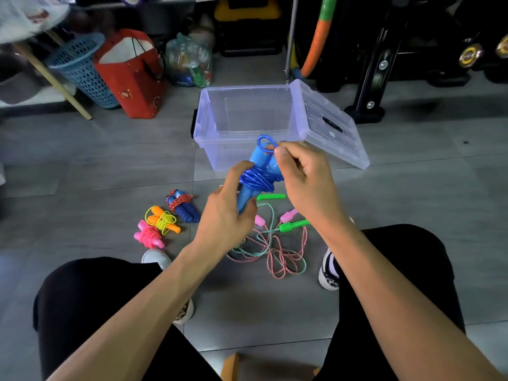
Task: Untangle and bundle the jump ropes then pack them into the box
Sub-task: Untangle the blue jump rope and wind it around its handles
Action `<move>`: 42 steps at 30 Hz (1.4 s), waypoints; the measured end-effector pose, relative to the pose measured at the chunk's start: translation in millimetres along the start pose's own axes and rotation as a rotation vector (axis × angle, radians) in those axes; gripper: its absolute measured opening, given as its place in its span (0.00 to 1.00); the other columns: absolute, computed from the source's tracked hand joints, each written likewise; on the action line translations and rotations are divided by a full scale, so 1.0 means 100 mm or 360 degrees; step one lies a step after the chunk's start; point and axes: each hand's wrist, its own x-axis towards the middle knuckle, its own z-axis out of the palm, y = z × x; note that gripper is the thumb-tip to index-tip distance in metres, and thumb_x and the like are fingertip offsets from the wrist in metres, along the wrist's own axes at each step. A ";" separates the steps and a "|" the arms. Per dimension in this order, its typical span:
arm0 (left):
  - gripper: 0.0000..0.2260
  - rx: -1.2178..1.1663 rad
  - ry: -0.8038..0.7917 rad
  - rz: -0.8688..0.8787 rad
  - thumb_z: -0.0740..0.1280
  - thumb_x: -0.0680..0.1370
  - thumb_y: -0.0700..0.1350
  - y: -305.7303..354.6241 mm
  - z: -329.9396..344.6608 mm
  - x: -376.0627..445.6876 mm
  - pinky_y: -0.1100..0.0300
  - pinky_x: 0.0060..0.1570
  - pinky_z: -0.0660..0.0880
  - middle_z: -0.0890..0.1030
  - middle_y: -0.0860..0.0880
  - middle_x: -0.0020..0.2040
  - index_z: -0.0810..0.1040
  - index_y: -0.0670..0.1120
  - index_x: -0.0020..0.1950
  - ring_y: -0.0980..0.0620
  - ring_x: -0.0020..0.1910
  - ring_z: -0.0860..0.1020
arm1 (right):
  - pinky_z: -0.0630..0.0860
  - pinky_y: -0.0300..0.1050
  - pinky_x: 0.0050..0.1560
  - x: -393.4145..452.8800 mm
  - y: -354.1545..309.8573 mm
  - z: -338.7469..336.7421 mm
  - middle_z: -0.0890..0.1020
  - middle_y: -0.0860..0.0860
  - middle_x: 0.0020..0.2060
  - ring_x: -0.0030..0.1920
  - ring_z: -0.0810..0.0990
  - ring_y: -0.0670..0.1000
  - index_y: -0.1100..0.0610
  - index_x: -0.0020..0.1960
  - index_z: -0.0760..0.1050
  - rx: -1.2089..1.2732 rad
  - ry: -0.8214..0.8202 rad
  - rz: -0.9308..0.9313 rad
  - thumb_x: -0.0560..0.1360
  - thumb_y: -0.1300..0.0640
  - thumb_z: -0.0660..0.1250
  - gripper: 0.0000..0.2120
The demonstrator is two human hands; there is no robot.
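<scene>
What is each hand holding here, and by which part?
Both hold the blue jump rope. The left hand grips the lower ends of its handles; the right hand pinches the cord loop at the top.

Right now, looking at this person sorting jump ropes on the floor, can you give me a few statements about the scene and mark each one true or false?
1. The clear box already holds bundled ropes. False: it looks empty.
2. Both hands are on the blue rope. True: the left hand grips its handles and the right hand pinches the cord end.
3. Three finished bundles lie on the floor: the pink bundle, the orange and yellow bundle and the dark blue bundle. True.
4. No tangled ropes remain. False: the striped ropes with pink and green handles lie tangled between the feet.
5. The box lid is closed. False: it is open, leaning at the box's right side.
</scene>
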 end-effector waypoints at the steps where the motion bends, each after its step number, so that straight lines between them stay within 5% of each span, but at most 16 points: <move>1: 0.25 -0.0061 -0.0024 -0.0045 0.66 0.74 0.36 0.00 -0.02 0.01 0.56 0.33 0.76 0.82 0.53 0.41 0.65 0.57 0.65 0.53 0.32 0.79 | 0.61 0.38 0.34 -0.01 0.00 0.00 0.65 0.45 0.29 0.30 0.65 0.45 0.61 0.39 0.76 -0.0014 -0.0016 -0.0012 0.81 0.59 0.61 0.14; 4: 0.22 -0.0169 -0.0070 -0.0118 0.67 0.74 0.37 0.03 -0.06 0.04 0.59 0.29 0.73 0.82 0.51 0.38 0.64 0.59 0.58 0.53 0.27 0.78 | 0.60 0.36 0.32 -0.05 -0.04 0.00 0.65 0.46 0.28 0.30 0.65 0.46 0.62 0.37 0.76 -0.0083 -0.0048 -0.0097 0.80 0.59 0.63 0.14; 8: 0.20 -0.0193 -0.0092 -0.0059 0.68 0.76 0.38 0.06 -0.10 0.04 0.68 0.30 0.69 0.82 0.53 0.40 0.65 0.58 0.58 0.57 0.27 0.78 | 0.60 0.36 0.33 -0.02 -0.07 -0.07 0.64 0.45 0.26 0.29 0.64 0.46 0.48 0.31 0.70 -0.0067 -0.0077 -0.0132 0.78 0.62 0.64 0.18; 12: 0.15 -0.0252 -0.0118 -0.0056 0.66 0.77 0.37 0.08 -0.09 0.03 0.70 0.34 0.70 0.81 0.56 0.37 0.68 0.51 0.60 0.58 0.30 0.79 | 0.63 0.50 0.32 0.01 -0.05 -0.12 0.67 0.58 0.27 0.31 0.65 0.54 0.66 0.34 0.74 -0.0153 -0.0114 -0.0179 0.76 0.63 0.64 0.13; 16: 0.08 -0.0166 -0.0046 -0.0045 0.61 0.81 0.41 0.08 -0.08 0.03 0.60 0.27 0.63 0.73 0.45 0.26 0.68 0.52 0.57 0.48 0.25 0.66 | 0.69 0.55 0.34 0.00 -0.07 -0.12 0.69 0.63 0.30 0.33 0.67 0.60 0.68 0.37 0.75 0.0026 -0.0179 -0.0134 0.77 0.61 0.63 0.13; 18: 0.10 -0.0147 -0.0034 -0.0011 0.61 0.80 0.41 0.10 -0.07 0.04 0.62 0.26 0.62 0.73 0.47 0.26 0.67 0.55 0.57 0.47 0.25 0.67 | 0.71 0.55 0.33 -0.04 -0.11 -0.09 0.70 0.63 0.29 0.33 0.69 0.62 0.68 0.40 0.77 0.0192 -0.0234 -0.0064 0.77 0.60 0.63 0.13; 22: 0.11 -0.0061 -0.0023 0.0007 0.59 0.79 0.40 0.10 -0.04 0.08 0.63 0.28 0.62 0.72 0.50 0.27 0.69 0.59 0.47 0.50 0.27 0.67 | 0.69 0.36 0.35 -0.10 -0.20 0.01 0.71 0.45 0.25 0.30 0.69 0.44 0.64 0.43 0.82 0.0547 -0.0283 0.0119 0.78 0.64 0.63 0.10; 25: 0.16 -0.0118 -0.0066 0.0012 0.56 0.75 0.41 0.11 -0.02 0.09 0.59 0.32 0.68 0.75 0.46 0.31 0.75 0.62 0.50 0.48 0.30 0.71 | 0.70 0.42 0.40 -0.06 -0.21 0.02 0.70 0.52 0.27 0.33 0.69 0.48 0.57 0.39 0.82 0.0797 -0.0227 0.0195 0.78 0.63 0.62 0.13; 28: 0.18 -0.0133 -0.0073 -0.0025 0.57 0.75 0.40 0.12 -0.03 0.10 0.59 0.30 0.68 0.74 0.45 0.29 0.77 0.54 0.60 0.47 0.29 0.70 | 0.71 0.49 0.46 -0.01 -0.12 0.02 0.68 0.58 0.28 0.35 0.72 0.51 0.73 0.37 0.72 0.0964 -0.0151 0.0255 0.76 0.62 0.62 0.15; 33: 0.13 -0.0085 -0.0180 -0.0085 0.61 0.74 0.37 0.12 -0.09 0.14 0.61 0.26 0.65 0.74 0.45 0.25 0.75 0.50 0.55 0.46 0.25 0.66 | 0.72 0.52 0.50 -0.02 -0.07 0.02 0.69 0.59 0.28 0.37 0.78 0.46 0.74 0.34 0.68 0.0982 -0.0158 0.0247 0.76 0.62 0.61 0.17; 38: 0.11 0.0076 -0.0286 0.0036 0.64 0.72 0.39 0.14 -0.20 0.14 0.61 0.28 0.70 0.79 0.46 0.26 0.73 0.50 0.52 0.46 0.25 0.69 | 0.71 0.40 0.42 -0.05 -0.03 0.03 0.70 0.66 0.29 0.32 0.72 0.49 0.71 0.33 0.69 0.0927 -0.0174 0.0246 0.77 0.63 0.60 0.17; 42: 0.13 0.0311 -0.0235 0.0161 0.63 0.68 0.48 0.09 -0.23 0.14 0.54 0.31 0.74 0.78 0.54 0.26 0.74 0.51 0.52 0.52 0.24 0.70 | 0.72 0.41 0.42 -0.06 -0.01 0.04 0.71 0.62 0.29 0.32 0.73 0.50 0.76 0.38 0.71 0.0937 -0.0147 0.0262 0.77 0.62 0.61 0.17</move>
